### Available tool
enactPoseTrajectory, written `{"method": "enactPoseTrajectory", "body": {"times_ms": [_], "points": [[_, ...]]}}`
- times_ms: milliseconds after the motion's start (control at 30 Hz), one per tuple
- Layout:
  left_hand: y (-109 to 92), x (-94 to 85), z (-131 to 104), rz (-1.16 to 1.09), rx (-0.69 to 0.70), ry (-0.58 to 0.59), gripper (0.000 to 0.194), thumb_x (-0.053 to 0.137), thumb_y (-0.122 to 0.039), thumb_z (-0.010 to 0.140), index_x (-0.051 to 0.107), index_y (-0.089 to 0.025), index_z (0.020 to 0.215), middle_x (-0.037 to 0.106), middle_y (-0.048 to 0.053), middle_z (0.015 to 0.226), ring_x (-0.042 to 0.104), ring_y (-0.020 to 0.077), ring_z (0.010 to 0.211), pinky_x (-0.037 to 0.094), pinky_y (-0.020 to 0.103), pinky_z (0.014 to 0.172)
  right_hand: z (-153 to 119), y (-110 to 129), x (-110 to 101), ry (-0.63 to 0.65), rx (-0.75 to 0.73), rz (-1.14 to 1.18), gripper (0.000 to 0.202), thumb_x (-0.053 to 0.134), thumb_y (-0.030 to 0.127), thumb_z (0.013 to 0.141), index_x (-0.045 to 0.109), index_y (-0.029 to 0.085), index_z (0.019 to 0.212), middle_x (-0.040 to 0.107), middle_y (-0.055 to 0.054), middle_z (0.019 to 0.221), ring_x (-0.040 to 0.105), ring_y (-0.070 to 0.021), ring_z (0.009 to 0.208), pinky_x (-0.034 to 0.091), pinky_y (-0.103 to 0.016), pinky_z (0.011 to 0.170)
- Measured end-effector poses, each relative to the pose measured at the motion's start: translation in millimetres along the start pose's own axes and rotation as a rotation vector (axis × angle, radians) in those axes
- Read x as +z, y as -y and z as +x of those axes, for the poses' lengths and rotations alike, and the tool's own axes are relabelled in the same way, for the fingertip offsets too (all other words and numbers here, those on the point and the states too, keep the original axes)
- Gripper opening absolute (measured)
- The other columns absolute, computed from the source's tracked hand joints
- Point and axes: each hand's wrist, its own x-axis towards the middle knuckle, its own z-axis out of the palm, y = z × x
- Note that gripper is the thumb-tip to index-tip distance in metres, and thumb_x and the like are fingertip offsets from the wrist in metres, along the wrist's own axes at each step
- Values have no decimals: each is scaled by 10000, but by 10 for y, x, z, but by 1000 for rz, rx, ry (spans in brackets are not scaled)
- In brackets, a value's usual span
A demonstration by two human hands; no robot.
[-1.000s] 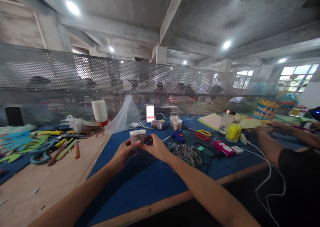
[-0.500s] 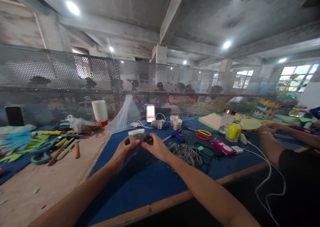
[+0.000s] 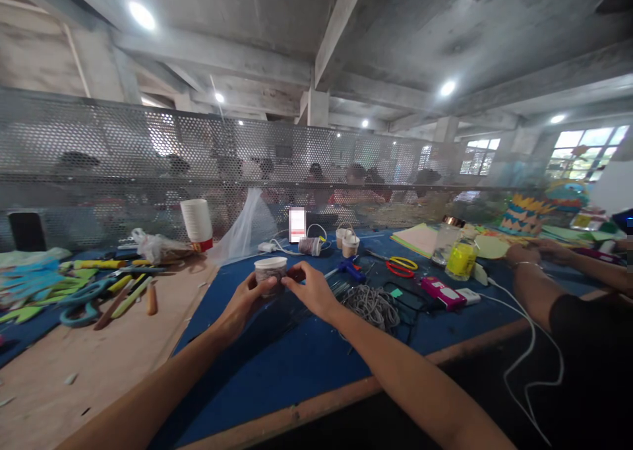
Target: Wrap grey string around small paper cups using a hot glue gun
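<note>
My left hand [image 3: 244, 303] and right hand [image 3: 315, 294] are bare, with slender fingers, the nails too small to make out. My left forearm [image 3: 171, 371] and right forearm [image 3: 395, 371], bare too, widen from narrow wrists.

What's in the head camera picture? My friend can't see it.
A left hand holds a cup over a blue tabletop, the right hand at its side. Grey cord and a yellow jar are to the right; stacked cups stand further left.

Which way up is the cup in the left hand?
Upright: the cup has its white rim on top, and the left hand grips its side below. Whether it holds anything, I cannot tell.
</note>
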Motion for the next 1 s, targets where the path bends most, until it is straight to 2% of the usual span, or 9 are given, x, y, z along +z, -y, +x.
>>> {"method": "enactPoseTrajectory", "body": {"times_ms": [300, 533, 767, 1000], "points": [[-43, 38, -32, 57, -9, -59, 637, 930, -438, 679, 728, -151, 1211, 782, 133, 1181, 746, 286, 1047, 576, 399, 957, -6, -2, -2, 4, -59, -40, 89, 731, 274, 908, 668, 211, 912, 745, -25, 929, 715, -188, 894, 556, -322, 896], [-26, 16, -15, 98, 28, -79, 663, 941, -442, 658, 714, -157, 1212, 778, 119, 1168, 731, 279, 1041, 568, 377, 927, 7, -25, -7, -5, -102, -32, 69, 703, 269, 929, 693, 203, 911, 728, -30, 927, 695, -184, 885, 543, -303, 888], [5, -25, 22, 107, 47, -98, 696, 952, -444, 636, 707, -159, 1222, 777, 122, 1142, 733, 296, 1053, 564, 413, 955, 8, -15, -9, -18, -111, -65, 129, 665, 309, 970, 707, 201, 914, 722, -31, 914, 678, -179, 859, 523, -288, 862], [-37, 20, -6, 124, 39, -118, 684, 947, -448, 628, 714, -159, 1203, 779, 121, 1093, 734, 315, 1073, 570, 425, 957, -3, 4, -28, -15, -114, -86, 229, 590, 345, 1020, 692, 213, 863, 720, -22, 875, 681, -181, 864, 509, -286, 858]]}}
